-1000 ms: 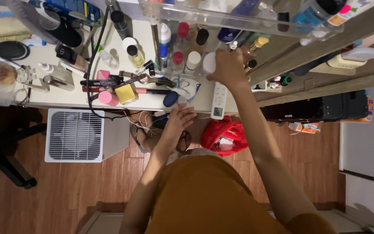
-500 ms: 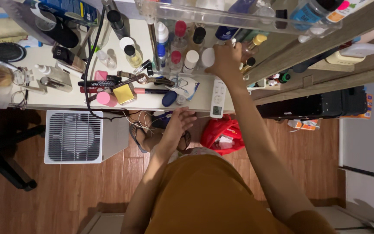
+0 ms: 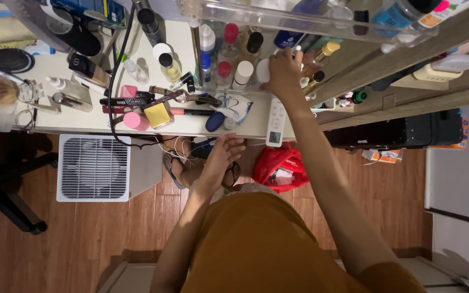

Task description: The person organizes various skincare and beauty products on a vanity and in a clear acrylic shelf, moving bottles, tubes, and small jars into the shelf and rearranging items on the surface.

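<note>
We look straight down at a cluttered white dressing table (image 3: 82,123). The right hand (image 3: 284,72) reaches into the row of bottles at the back of the table, under a clear acrylic shelf (image 3: 299,24). Its fingers curl among the bottles, beside a white-capped bottle (image 3: 242,74) and a gold-capped glass bottle (image 3: 321,56) — we cannot tell whether it grips anything, since the back of the hand hides the fingertips.

The left hand (image 3: 225,151) sits at the table's front edge, fingers loosely spread and open, holding nothing; it lies just below a dark blue oval object (image 3: 213,122).

A white remote control (image 3: 275,122) lies on the table directly below the right wrist, its small screen overhanging the front edge.

Further left on the table: a yellow square compact (image 3: 158,115), a pink round lid (image 3: 133,121), and 1 black cable (image 3: 116,70) running across the surface. On the wooden floor below — a white fan grille (image 3: 93,168) and a red bag (image 3: 280,167).
</note>
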